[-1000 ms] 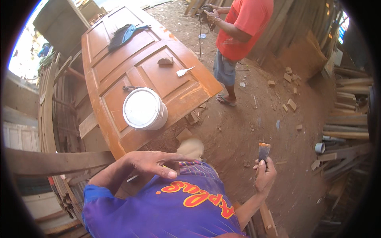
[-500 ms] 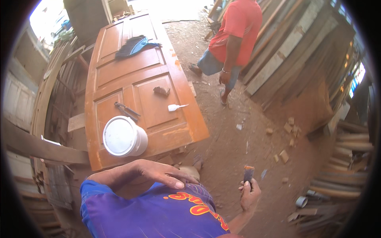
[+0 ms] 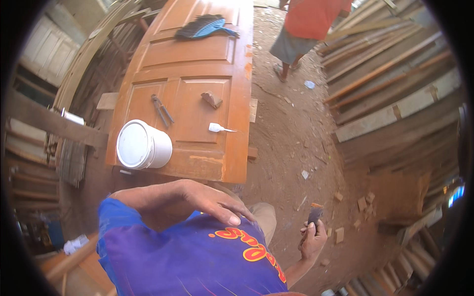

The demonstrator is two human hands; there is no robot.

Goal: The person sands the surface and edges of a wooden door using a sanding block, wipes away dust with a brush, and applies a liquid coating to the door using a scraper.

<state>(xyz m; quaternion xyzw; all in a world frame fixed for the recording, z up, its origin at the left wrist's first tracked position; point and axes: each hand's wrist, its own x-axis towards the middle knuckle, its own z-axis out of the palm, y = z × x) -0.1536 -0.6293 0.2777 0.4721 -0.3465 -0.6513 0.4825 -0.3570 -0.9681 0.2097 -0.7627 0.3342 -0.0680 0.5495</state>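
Note:
My right hand (image 3: 313,241), out to the right over the dirt floor, grips a small dark flat scraper (image 3: 315,215) with orange-brown stuff on its upper end. In front of my purple shirt hangs my left hand (image 3: 217,203), its fingers stretched out and holding nothing. Ahead lies a brown panelled wooden door (image 3: 197,170), flat and raised off the ground. A white lidded bucket (image 3: 160,148) stands on its near left corner. Metal pincers (image 3: 162,111), a small brown block (image 3: 211,99), a white nozzle bottle (image 3: 217,128) and a blue brush head with dark bristles (image 3: 202,29) also lie on it.
A person in a red shirt (image 3: 311,19) stands beyond the door's right side. Wooden planks (image 3: 395,118) lean along the right, with small wood offcuts (image 3: 365,202) on the floor before them. A wooden beam (image 3: 54,123) and more timber crowd the left.
My view has turned and moved closer to the door. The person in red is farther off and faces away. My right hand still grips the scraper; my left stays before my shirt.

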